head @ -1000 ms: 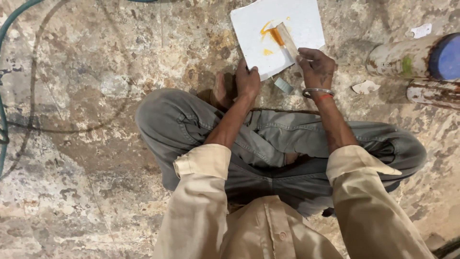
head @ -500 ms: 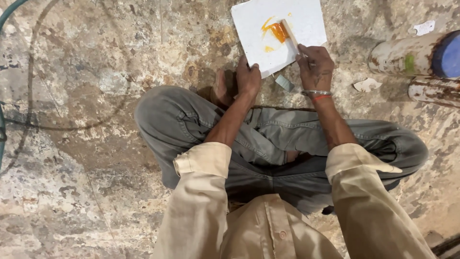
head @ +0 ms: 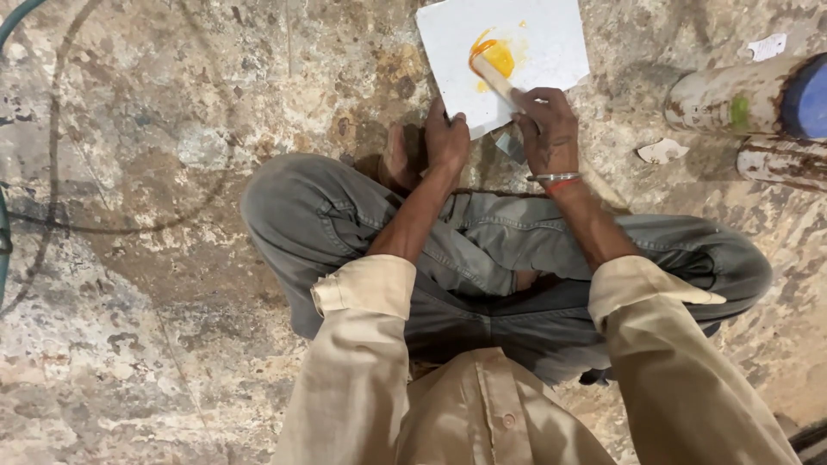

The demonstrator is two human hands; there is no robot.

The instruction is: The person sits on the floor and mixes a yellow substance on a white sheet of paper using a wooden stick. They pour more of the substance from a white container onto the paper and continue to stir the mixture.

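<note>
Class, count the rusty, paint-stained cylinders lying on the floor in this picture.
2: one rusty cylinder with a blue end at the right edge; a second rusty cylinder just below it. Both are cut off by the frame.
</note>
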